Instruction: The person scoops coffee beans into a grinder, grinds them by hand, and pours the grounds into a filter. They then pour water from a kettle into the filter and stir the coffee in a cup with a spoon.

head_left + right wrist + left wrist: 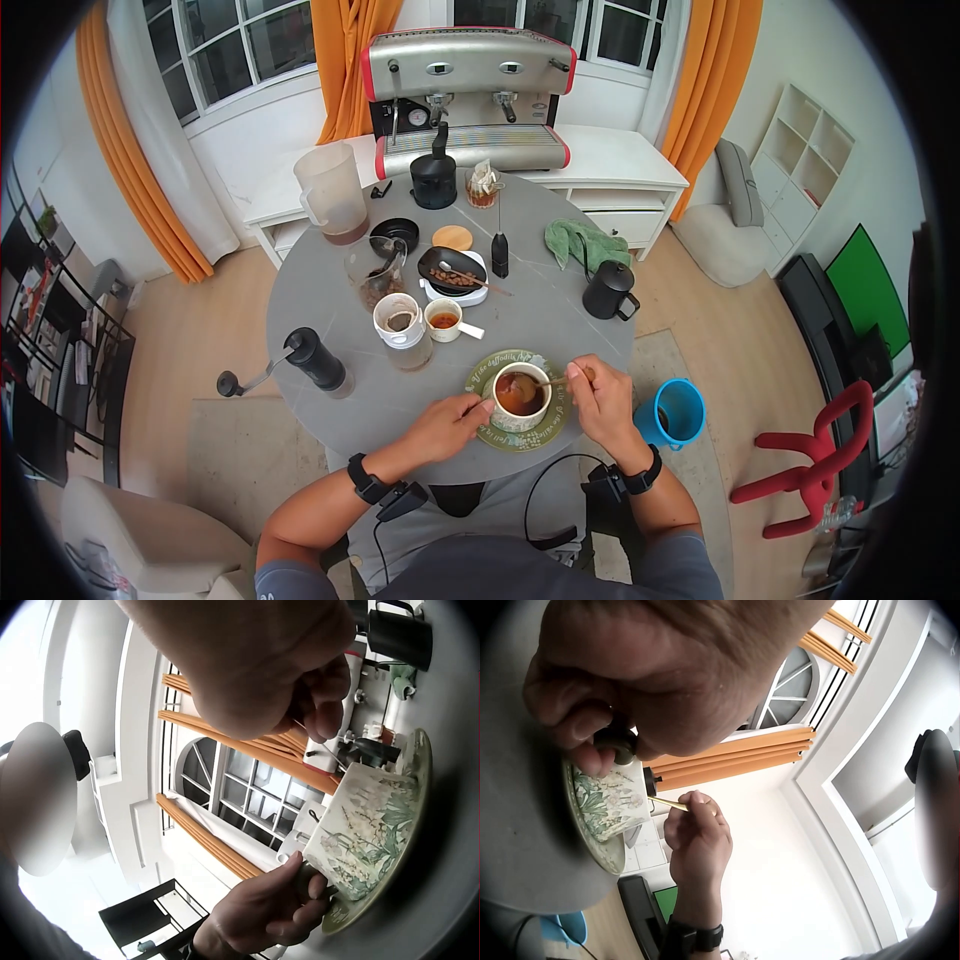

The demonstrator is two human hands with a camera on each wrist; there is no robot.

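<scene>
A flower-patterned cup [519, 423] of reddish-brown liquid stands on a green saucer [548, 432] with lettering round its rim, close to the table's near edge. My left hand [449, 428] holds the cup by its handle, the thumb on top; the handle shows dark between the fingers in the left wrist view. From the other side, my right hand [602, 402] pinches a thin golden spoon [667, 802]. The spoon's lower end dips into the liquid inside the cup. Both hands also appear in the right wrist view, where the patterned cup wall [364, 825] fills the lower right.
On the round grey table [400, 410] stand a hand grinder [316, 360], a glass brewer [408, 345], a white cup [443, 322], a black tray of beans on a scale [482, 293] and a black kettle [608, 290]. A blue bucket [685, 412] sits beyond the right edge.
</scene>
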